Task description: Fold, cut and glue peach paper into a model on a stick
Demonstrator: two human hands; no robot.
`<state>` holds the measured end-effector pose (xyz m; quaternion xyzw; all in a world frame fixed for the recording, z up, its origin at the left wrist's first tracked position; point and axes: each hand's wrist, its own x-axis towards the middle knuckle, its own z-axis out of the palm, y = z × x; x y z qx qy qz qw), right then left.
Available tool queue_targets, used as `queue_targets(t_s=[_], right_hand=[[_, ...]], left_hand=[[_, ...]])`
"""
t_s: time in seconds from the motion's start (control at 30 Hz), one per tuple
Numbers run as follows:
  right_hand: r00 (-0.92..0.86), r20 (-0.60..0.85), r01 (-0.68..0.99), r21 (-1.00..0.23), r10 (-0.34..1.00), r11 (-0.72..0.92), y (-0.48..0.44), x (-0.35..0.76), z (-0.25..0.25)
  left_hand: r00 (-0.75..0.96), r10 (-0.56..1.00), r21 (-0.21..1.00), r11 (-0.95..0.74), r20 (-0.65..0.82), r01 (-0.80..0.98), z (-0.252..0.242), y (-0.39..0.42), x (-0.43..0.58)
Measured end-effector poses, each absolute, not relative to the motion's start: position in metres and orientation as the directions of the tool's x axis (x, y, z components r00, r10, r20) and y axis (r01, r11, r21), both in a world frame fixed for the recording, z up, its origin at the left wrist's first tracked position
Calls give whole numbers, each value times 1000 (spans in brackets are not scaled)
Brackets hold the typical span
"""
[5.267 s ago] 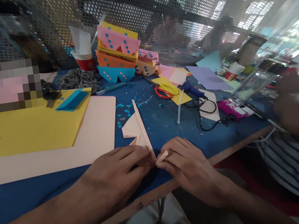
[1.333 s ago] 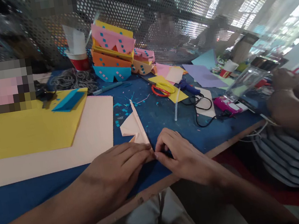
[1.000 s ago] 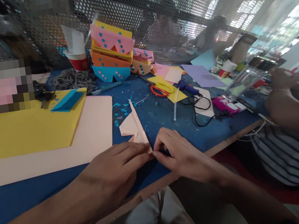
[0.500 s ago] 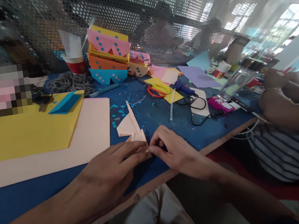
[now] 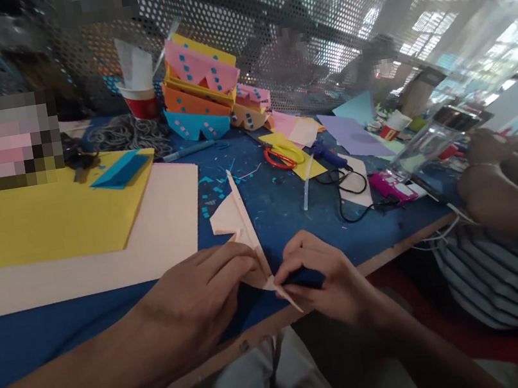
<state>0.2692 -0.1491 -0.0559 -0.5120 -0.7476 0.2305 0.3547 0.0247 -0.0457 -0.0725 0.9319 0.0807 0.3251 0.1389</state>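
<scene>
A pale peach paper cutout (image 5: 226, 215) with a notched edge and a raised, folded strip along its right side lies on the blue table. My left hand (image 5: 204, 283) holds its lower part down, fingers together over the paper and thumb hidden. Between thumb and fingertips, my right hand (image 5: 326, 271) pinches the near end of the strip, where a narrow paper end (image 5: 290, 299) peels away toward the table edge. Beside my left hand are a large peach sheet (image 5: 172, 213) and a yellow sheet (image 5: 48, 219) overlapping it, with a folded blue paper (image 5: 122, 170) on top.
Finished-looking paper shapes with small squares (image 5: 202, 121) stand at the back near a red-and-white cup (image 5: 141, 101) and grey cord (image 5: 128, 135). Scissors (image 5: 285, 154), a blue glue gun (image 5: 328, 154) and a pink device (image 5: 392, 187) lie rightward. Another person's arm (image 5: 507, 196) rests at right.
My right hand has drawn the strip's near end toward me and to the right, lifting it from the cutout. My left hand stays on the paper. The view has shifted slightly.
</scene>
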Motion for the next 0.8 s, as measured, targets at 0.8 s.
queue_targets(t_s=[0.8], right_hand=[[-236, 270, 642, -678, 933, 359, -146, 266, -61]], left_hand=[[862, 194, 314, -949, 469, 43, -81, -43, 24]])
